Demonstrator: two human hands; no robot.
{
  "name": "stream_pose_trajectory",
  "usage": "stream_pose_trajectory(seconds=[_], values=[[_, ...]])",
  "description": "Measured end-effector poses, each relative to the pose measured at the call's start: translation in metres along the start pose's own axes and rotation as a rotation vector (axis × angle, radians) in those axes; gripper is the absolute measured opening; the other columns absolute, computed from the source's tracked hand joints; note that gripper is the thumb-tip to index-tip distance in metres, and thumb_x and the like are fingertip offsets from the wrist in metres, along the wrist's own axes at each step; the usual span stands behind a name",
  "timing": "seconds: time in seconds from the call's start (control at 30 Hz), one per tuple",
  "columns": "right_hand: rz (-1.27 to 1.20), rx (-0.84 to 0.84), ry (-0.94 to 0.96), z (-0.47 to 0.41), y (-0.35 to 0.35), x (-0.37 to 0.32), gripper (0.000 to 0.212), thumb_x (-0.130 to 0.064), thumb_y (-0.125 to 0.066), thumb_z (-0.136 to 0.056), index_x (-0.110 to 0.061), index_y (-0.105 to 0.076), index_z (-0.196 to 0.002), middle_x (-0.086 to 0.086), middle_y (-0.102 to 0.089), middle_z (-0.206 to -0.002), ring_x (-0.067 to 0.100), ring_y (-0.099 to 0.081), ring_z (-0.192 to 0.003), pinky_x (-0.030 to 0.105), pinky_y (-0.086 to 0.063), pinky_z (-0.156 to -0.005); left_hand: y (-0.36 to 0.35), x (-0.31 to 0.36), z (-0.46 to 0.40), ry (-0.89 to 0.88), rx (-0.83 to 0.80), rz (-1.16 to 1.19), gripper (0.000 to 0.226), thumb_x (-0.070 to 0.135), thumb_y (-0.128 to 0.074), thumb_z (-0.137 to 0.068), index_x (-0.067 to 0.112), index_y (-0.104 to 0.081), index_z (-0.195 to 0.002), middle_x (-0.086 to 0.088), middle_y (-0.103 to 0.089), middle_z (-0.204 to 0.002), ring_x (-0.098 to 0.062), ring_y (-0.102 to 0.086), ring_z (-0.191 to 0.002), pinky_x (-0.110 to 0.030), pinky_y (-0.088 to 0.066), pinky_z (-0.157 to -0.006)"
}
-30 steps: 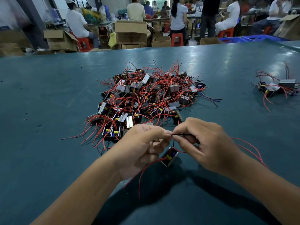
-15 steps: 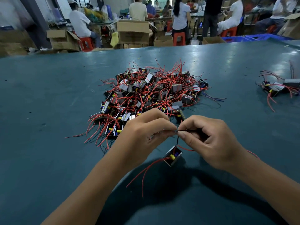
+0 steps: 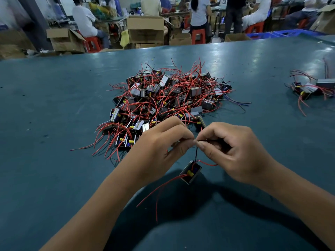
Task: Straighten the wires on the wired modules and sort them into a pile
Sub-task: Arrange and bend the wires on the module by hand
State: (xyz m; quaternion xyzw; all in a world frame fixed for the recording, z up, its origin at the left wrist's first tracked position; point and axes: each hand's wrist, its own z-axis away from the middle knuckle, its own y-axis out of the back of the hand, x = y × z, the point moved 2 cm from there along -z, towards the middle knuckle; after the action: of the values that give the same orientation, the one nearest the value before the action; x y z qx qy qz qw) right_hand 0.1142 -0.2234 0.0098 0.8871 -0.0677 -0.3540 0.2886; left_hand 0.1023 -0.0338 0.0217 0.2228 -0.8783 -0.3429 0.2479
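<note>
Pinching one thin black wire (image 3: 196, 153) between the fingertips of both hands, the left hand (image 3: 159, 147) and right hand (image 3: 233, 151) are meeting closer together and higher than a second ago, so the small black wired module with yellow fittings (image 3: 191, 172) is now dangling just above the teal table (image 3: 54, 105) near its front edge. Straightening is still proceeding on this unit, with the large tangled heap of red-wired modules (image 3: 168, 98) waiting mid-table and the small sorted pile (image 3: 311, 87) lying towards the right edge; no legible writing is showing.

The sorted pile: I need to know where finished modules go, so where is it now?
In the head view, the sorted pile lies at the table's far right edge, right of the big heap and beyond the right hand.
</note>
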Motion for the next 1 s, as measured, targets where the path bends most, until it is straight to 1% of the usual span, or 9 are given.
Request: stream_pose_trajectory(seconds=[0.1, 0.2, 0.3, 0.37, 0.43, 0.5, 0.7, 0.87, 1.0], values=[[0.101, 0.011, 0.042, 0.001, 0.0, -0.001, 0.003, -0.013, -0.066, -0.089, -0.016, -0.066, -0.09, -0.013, -0.053, -0.069, 0.002, -0.046, -0.057, 0.007, -0.032, -0.057, -0.005, 0.003, 0.0, 0.098, -0.045, 0.064, 0.012, 0.011, -0.06, -0.099, 0.007, -0.06, -0.088, 0.004, -0.05, -0.087, -0.008, -0.044, -0.073, -0.013, -0.034, -0.067], [0.125, 0.026, 0.061, 0.002, 0.0, -0.002, 0.011, -0.013, -0.066, -0.09, -0.025, -0.064, -0.092, -0.007, -0.053, -0.068, 0.004, -0.045, -0.058, 0.008, -0.032, -0.057, -0.008, 0.005, 0.001, 0.196, -0.075, 0.133, 0.016, 0.02, -0.053, -0.102, 0.025, -0.05, -0.087, 0.017, -0.042, -0.082, -0.001, -0.043, -0.073, -0.01, -0.032, -0.066], [0.151, 0.035, 0.067, 0.002, 0.0, -0.001, 0.004, -0.014, -0.065, -0.09, -0.018, -0.065, -0.089, -0.01, -0.049, -0.066, 0.001, -0.042, -0.058, 0.008, -0.031, -0.058, -0.011, 0.003, 0.003, 0.385, -0.114, 0.323, 0.02, 0.031, -0.052, -0.1, 0.035, -0.053, -0.081, 0.018, -0.046, -0.07, -0.003, -0.041, -0.061, -0.014, -0.033, -0.057], [0.192, 0.037, 0.071, 0.002, -0.001, -0.001, 0.002, -0.014, -0.066, -0.09, -0.014, -0.067, -0.088, -0.012, -0.047, -0.066, 0.0, -0.041, -0.058, 0.008, -0.03, -0.058, -0.013, 0.002, 0.005, 0.527, -0.143, 0.548, 0.022, 0.033, -0.053, -0.097, 0.034, -0.058, -0.075, 0.013, -0.042, -0.06, -0.008, -0.035, -0.053, -0.024, -0.032, -0.05], [0.217, 0.033, 0.074, 0.002, -0.002, -0.002, 0.002, -0.013, -0.066, -0.089, -0.013, -0.067, -0.087, -0.017, -0.043, -0.067, 0.0, -0.04, -0.058, 0.008, -0.031, -0.058, -0.015, 0.001, 0.006, 0.664, -0.149, 0.753, 0.024, 0.029, -0.055, -0.094, 0.026, -0.062, -0.071, 0.006, -0.036, -0.059, -0.014, -0.029, -0.052, -0.026, -0.026, -0.047], [0.221, 0.025, 0.075, 0.002, -0.003, -0.002, 0.004, -0.015, -0.065, -0.09, -0.012, -0.068, -0.088, -0.018, -0.047, -0.07, -0.001, -0.041, -0.06, 0.007, -0.032, -0.059, -0.016, 0.002, 0.007, 0.795, -0.155, 0.935, 0.024, 0.023, -0.057, -0.092, 0.02, -0.062, -0.068, 0.0, -0.036, -0.06, -0.013, -0.027, -0.052, -0.022, -0.024, -0.045], [0.314, 0.005, 0.204, 0.0, -0.005, -0.006, 0.019, -0.02, -0.056, -0.094, -0.006, -0.068, -0.09, -0.003, -0.06, -0.078, 0.001, -0.045, -0.067, 0.007, -0.032, -0.065, -0.016, 0.006, 0.009, 1.108, -0.287, 1.295, 0.033, 0.014, -0.05, -0.092, 0.02, -0.059, -0.061, 0.006, -0.04, -0.062, -0.003, -0.027, -0.046, -0.013, -0.023, -0.033], [0.43, 0.01, 0.307, -0.002, -0.004, -0.01, 0.02, -0.016, -0.056, -0.095, -0.003, -0.07, -0.089, 0.001, -0.058, -0.075, 0.011, -0.044, -0.065, 0.016, -0.03, -0.061, -0.014, 0.009, 0.006, 1.227, -0.289, 1.475, 0.012, 0.017, -0.061, -0.071, 0.017, -0.058, -0.06, 0.005, -0.038, -0.063, -0.002, -0.025, -0.044, -0.012, -0.019, -0.029], [0.342, -0.008, 0.214, -0.002, -0.004, -0.007, 0.015, -0.018, -0.059, -0.094, -0.006, -0.068, -0.09, -0.005, -0.057, -0.075, 0.005, -0.044, -0.065, 0.009, -0.03, -0.063, -0.014, 0.007, 0.007, 1.159, -0.273, 1.313, 0.027, 0.013, -0.052, -0.085, 0.019, -0.057, -0.06, 0.004, -0.038, -0.061, -0.006, -0.027, -0.044, -0.015, -0.023, -0.033]])
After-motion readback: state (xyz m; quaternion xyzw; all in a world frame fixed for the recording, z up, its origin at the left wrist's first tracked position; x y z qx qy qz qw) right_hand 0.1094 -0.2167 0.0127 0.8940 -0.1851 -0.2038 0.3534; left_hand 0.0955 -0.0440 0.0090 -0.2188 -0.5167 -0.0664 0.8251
